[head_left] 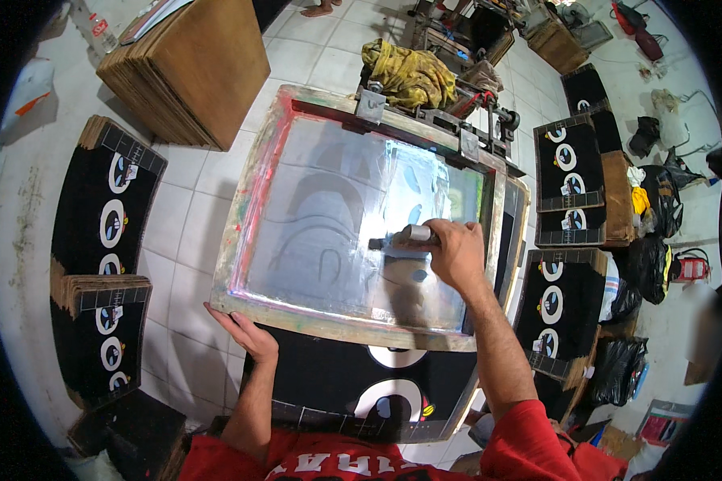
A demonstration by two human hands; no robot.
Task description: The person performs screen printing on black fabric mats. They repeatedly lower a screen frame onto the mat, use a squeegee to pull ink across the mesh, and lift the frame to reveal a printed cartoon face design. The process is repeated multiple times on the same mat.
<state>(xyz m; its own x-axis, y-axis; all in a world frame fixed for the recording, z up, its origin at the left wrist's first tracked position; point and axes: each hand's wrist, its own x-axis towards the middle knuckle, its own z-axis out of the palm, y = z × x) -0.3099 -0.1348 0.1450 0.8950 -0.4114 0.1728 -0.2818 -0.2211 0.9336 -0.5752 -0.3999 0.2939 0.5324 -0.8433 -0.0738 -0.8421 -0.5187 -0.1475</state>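
Observation:
A silk-screen printing frame of paint-stained wood lies in front of me, its far side gripped by metal clamps. Faint cartoon shapes show in its pale mesh. Over the right half of the mesh, my right hand is closed around a small dark tool with a silver cylinder; its exact kind is unclear. My left hand is at the frame's near left corner, fingers stretched out, holding nothing. Under the near edge a black printed panel with white cartoon eyes sticks out.
Black printed panels stand in rows at the left and right. A stack of brown boards is at the far left. A yellow-stained cloth lies beyond the frame. Black plastic bags sit along the right wall.

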